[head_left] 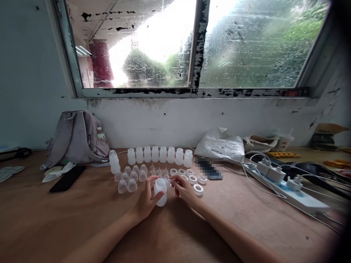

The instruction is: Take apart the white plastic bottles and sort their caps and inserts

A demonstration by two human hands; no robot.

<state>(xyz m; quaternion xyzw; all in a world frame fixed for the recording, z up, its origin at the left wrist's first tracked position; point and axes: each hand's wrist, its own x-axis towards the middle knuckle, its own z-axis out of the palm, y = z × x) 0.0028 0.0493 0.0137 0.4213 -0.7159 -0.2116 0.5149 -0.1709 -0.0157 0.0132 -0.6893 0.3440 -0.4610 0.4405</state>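
My left hand [148, 197] is wrapped round a frosted white baby bottle [160, 197], upright with its uncapped mouth facing up. Just right of the bottle, my right hand [184, 189] pinches a small clear bottle nipple [168, 181], partly hidden by the fingers. More clear nipples [159, 171] stand on the table behind my hands. To the right lie several white screw rings [198, 189]. Clear domed caps [127, 185] are grouped on the left. Along the back runs a row of frosted bottles [155, 154], and a capped bottle [114, 163] stands at its left.
A black phone [67, 179] and a grey backpack [79, 138] are on the left. At right are a partly blurred dark phone [215, 173], a silver plastic bag [221, 144] and a white power strip [309, 201] with chargers and cables. The wall and window stand behind the table [82, 223].
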